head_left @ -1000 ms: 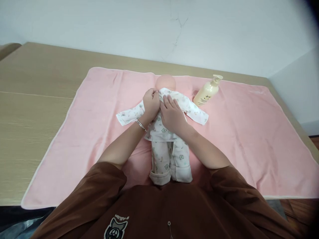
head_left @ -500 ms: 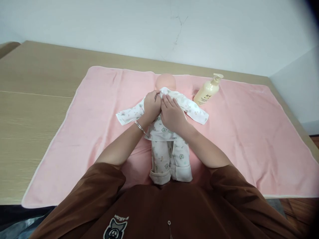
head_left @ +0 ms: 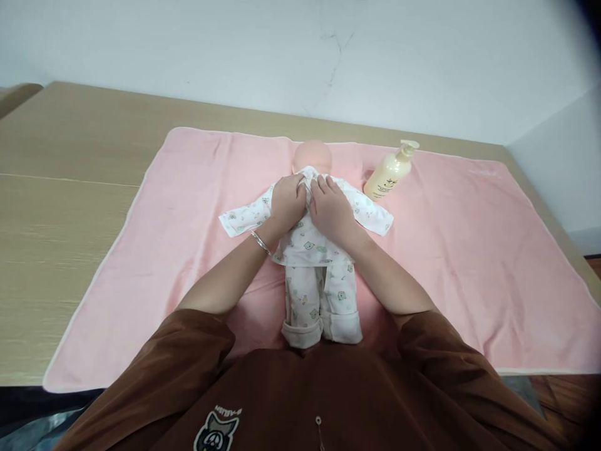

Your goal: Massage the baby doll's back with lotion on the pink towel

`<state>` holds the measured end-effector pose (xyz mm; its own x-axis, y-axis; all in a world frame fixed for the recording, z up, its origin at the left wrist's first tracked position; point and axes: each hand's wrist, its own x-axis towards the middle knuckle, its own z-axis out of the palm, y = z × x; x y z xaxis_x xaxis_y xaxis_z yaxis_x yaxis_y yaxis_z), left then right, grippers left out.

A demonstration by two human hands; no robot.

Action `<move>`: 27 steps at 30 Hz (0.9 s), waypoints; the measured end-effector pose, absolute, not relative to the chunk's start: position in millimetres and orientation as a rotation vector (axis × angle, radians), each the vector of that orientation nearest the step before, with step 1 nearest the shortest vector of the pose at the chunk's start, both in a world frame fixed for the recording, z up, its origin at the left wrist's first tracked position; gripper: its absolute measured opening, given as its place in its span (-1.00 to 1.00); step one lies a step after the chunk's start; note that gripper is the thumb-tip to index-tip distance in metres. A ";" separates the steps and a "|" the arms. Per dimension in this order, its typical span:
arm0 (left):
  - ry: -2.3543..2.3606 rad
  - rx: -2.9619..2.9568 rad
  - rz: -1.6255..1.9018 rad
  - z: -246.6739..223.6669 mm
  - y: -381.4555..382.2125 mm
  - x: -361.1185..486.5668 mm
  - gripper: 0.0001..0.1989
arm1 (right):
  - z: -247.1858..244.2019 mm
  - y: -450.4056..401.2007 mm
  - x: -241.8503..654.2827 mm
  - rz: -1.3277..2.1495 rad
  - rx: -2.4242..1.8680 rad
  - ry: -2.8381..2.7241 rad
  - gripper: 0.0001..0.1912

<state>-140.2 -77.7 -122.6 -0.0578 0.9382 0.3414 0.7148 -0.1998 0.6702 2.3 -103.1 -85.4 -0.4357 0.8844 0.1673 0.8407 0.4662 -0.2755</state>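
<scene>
The left hand (head_left: 288, 203) lay back upward, fingers (head_left: 298, 181) bent, just beside the right hand (head_left: 332, 210), also back upward. Both forearms (head_left: 225, 269) slanted forward and inward.

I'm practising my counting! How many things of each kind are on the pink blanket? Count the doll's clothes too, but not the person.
Doll: 1
Shirt: 1
Pants: 1 pair
Bottle: 1
Total: 4
</scene>
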 end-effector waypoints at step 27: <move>1.995 2.228 0.682 -92.8 -119.8 -115.3 -0.57 | -78.4 -84.5 17.7 0.288 -1.694 -2.358 -0.39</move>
<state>-115.3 -119.8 -92.8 0.0564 0.9601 0.2739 0.9270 -0.1523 0.3429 17.7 -84.5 -78.4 -0.3090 0.9488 0.0660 0.9049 0.3146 -0.2867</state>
